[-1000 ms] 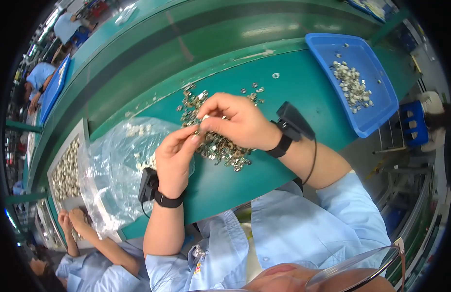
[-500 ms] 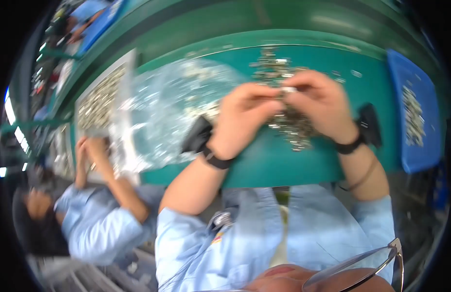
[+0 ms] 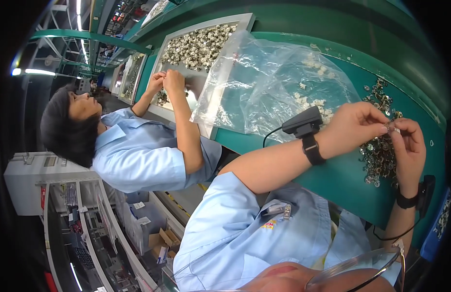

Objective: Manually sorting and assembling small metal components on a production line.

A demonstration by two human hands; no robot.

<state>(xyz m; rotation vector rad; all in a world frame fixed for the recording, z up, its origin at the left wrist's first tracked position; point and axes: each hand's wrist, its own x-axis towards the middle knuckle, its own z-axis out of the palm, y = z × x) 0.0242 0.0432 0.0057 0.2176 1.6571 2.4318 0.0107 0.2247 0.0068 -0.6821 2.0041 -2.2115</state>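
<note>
My left hand [image 3: 359, 122] and my right hand [image 3: 409, 148] meet at the fingertips above a heap of small metal parts [image 3: 379, 163]. Closed in a pinch, both hold a tiny white-and-metal piece [image 3: 394, 129] between them. Its exact kind is too small to make out, and the fingers partly cover it. Left of my hands, a clear plastic bag [image 3: 269, 80] lies flat with small white plastic parts [image 3: 303, 100] in or on it. Each wrist wears a dark band with a black device, such as the one on my left wrist [image 3: 303, 120].
On the left a co-worker [image 3: 138, 151] in a light blue shirt handles something small over a pale-framed tray [image 3: 218, 95] of metal-and-white parts [image 3: 198, 46]. A blue tray [image 3: 435, 233] stands at the right edge. The green bench [image 3: 327, 192] has a raised back rim.
The view has swung to the left, so the bench and my hands appear farther right and the co-worker shows more fully. My fingertips stay together over the heap.
</note>
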